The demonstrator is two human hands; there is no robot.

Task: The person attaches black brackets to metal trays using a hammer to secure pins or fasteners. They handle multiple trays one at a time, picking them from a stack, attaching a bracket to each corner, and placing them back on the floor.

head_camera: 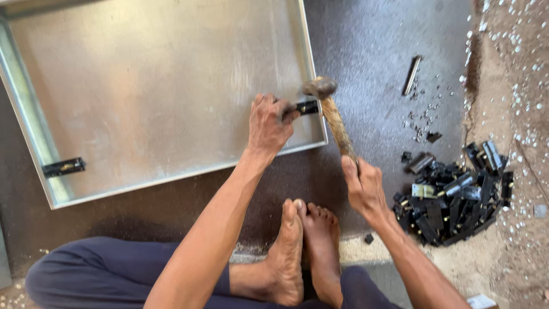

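Note:
A large shallow metal tray (148, 86) with a raised rim lies on a dark floor sheet. My left hand (267, 123) rests on the tray's near right corner, fingers closed on a small black bracket (307, 107) at the rim. In my right hand (361, 186) is the wooden handle of a hammer (331, 114), whose metal head hangs just above the bracket. A second black bracket (64, 167) sits fixed at the tray's left rim.
A heap of black brackets (452, 197) lies on the floor to the right. Farther back are a short metal rod (412, 74) and scattered small screws (424, 117). My bare feet (303, 252) and crossed legs are in front of the tray.

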